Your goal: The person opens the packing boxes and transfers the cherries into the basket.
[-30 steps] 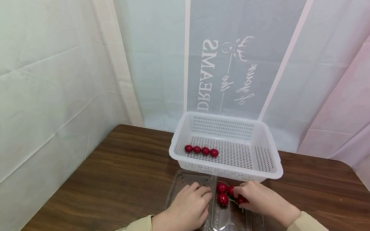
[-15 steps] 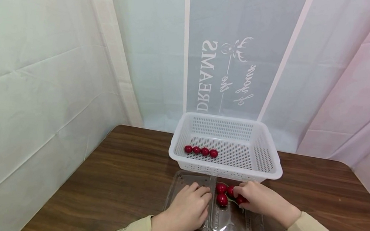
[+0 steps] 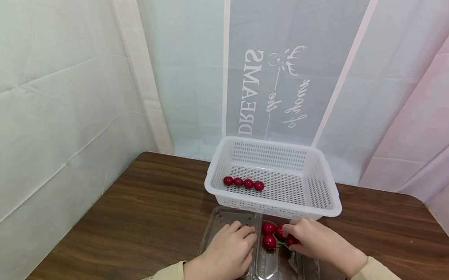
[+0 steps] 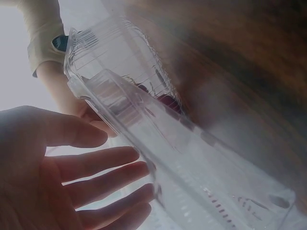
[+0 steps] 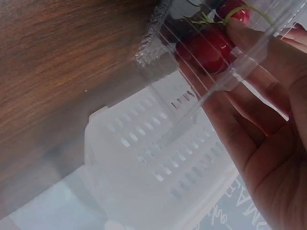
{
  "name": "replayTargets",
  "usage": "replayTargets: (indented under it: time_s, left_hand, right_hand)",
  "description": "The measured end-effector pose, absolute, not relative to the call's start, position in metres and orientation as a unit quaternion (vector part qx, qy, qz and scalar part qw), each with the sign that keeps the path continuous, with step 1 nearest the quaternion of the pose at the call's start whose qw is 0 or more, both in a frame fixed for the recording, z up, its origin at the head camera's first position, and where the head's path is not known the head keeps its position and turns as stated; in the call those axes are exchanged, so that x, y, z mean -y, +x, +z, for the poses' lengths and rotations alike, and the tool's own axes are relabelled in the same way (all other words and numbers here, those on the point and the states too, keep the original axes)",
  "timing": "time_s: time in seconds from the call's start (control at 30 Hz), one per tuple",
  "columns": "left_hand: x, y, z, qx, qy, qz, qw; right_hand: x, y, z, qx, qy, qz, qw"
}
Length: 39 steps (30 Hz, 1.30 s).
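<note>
Clear plastic: an open clamshell box is laid at the lower middle of the head view, its lid half to the left.
Left hand: the left hand is rested flat on the lid half, fingers relaxed and extended, nothing gripped.
Right hand: the right hand is curled over the tray's far end, and a red cherry is pinched at the fingertips; in the right wrist view the same cherry is seen pressed by a finger through the clear wall.
Other cherries: three more are left in the tray just left of the held one.
Basket: a white perforated basket is set just behind the box, with four cherries lined in its left part.
Technique, as judged: the lid should be kept pinned so the light box is not dragged; the fruit is best lifted straight up, with its green stem freed from its neighbours.
</note>
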<state>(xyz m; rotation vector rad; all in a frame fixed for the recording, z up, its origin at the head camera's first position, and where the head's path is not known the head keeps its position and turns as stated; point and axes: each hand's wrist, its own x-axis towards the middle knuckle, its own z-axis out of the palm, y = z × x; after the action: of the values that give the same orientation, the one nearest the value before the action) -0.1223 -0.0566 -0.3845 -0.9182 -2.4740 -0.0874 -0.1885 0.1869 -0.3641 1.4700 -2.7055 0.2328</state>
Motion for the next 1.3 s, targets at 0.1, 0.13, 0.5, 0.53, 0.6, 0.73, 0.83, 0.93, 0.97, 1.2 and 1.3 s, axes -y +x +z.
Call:
replayTargets:
  time_s: [0.1,0.13,0.5,0.53,0.6,0.73,0.83,0.93,0.97,1.2,1.3]
  left_hand:
    - [0.056,-0.122,-0.384,0.907,-0.339,-0.033,0.25]
    - [0.056,-0.122,-0.384,0.906,-0.339,-0.033,0.249]
    - [0.057,-0.122,-0.384,0.911,-0.341,-0.033,0.23]
    - [0.057,-0.122,-0.384,0.911,-0.341,-0.033,0.231]
    - [0.057,-0.122,-0.384,0.91,-0.341,-0.033,0.233]
    - [0.057,-0.122,-0.385,0.909,-0.341,-0.034,0.238]
    - [0.056,-0.122,-0.385,0.908,-0.341,-0.035,0.24]
    - [0.056,-0.122,-0.386,0.907,-0.341,-0.036,0.243]
    - [0.056,-0.122,-0.386,0.907,-0.341,-0.036,0.244]
    - [0.057,-0.122,-0.385,0.905,-0.342,-0.035,0.25]
    - [0.057,-0.122,-0.385,0.905,-0.342,-0.035,0.25]
  right_hand:
    - [-0.187,-0.188,-0.363,0.875,0.477,0.075,0.031]
    - [-0.187,-0.187,-0.362,0.875,0.477,0.074,0.032]
    - [-0.185,-0.18,-0.346,0.878,0.47,0.073,0.043]
    - [-0.185,-0.18,-0.345,0.878,0.471,0.075,0.046]
    - [-0.185,-0.179,-0.343,0.876,0.474,0.076,0.053]
    - [-0.186,-0.178,-0.339,0.872,0.478,0.075,0.072]
    - [-0.186,-0.176,-0.335,0.872,0.477,0.078,0.08]
    - [-0.186,-0.176,-0.331,0.874,0.472,0.086,0.079]
    - [-0.186,-0.176,-0.329,0.875,0.47,0.087,0.079]
    - [-0.188,-0.176,-0.319,0.878,0.462,0.076,0.098]
    - [-0.189,-0.177,-0.316,0.881,0.458,0.076,0.095]
